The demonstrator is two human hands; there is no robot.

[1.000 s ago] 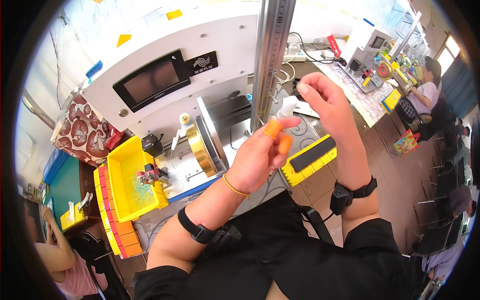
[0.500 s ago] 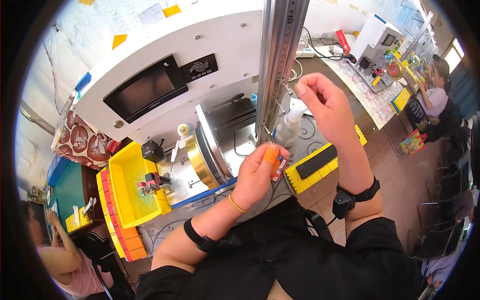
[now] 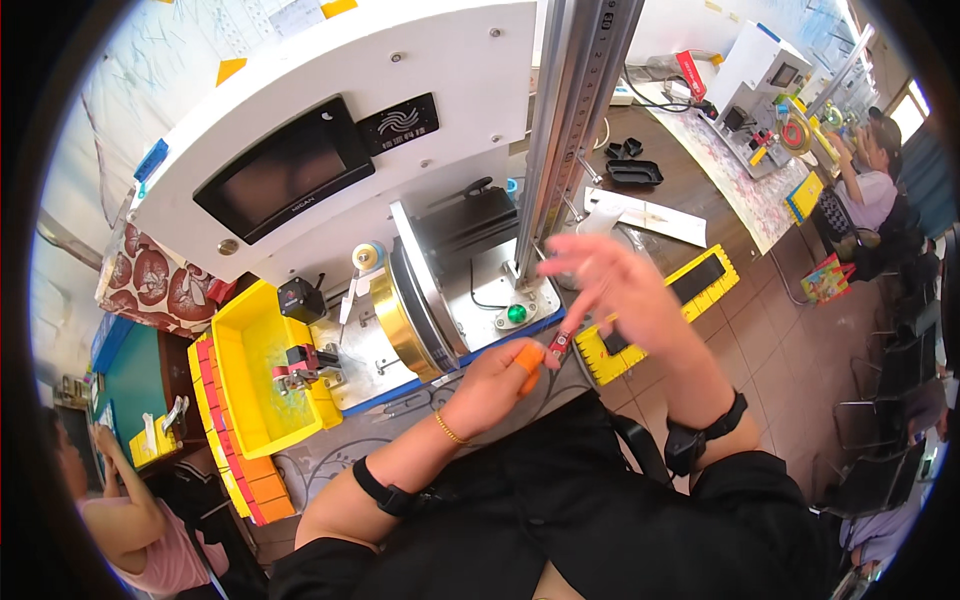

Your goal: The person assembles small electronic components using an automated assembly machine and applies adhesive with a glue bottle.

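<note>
Just in front of the machine, my left hand (image 3: 495,385) is closed, with an orange cover (image 3: 530,368) on one finger. A small red printed piece (image 3: 560,343) sticks out at its fingertips; its kind is not clear. Over it hovers my right hand (image 3: 625,295), blurred by motion, its fingers spread and one pointing down close to the red piece. Whether that fingertip touches it I cannot tell. Left of my hands stands a gold-rimmed wheel (image 3: 395,325) on the white machine (image 3: 460,90).
A yellow tray (image 3: 235,335) sits at the machine's left beside orange and red blocks (image 3: 265,485). A green button (image 3: 517,314) is on the base plate. Yellow-edged black strip (image 3: 700,280), black small trays (image 3: 635,172) lie right. An upright metal rail (image 3: 575,130) rises behind. Other people sit at both sides.
My right hand has come down and left toward my left hand, its fingers spreading from a pinch. The red piece now shows less of its face. The view has shifted slightly.
</note>
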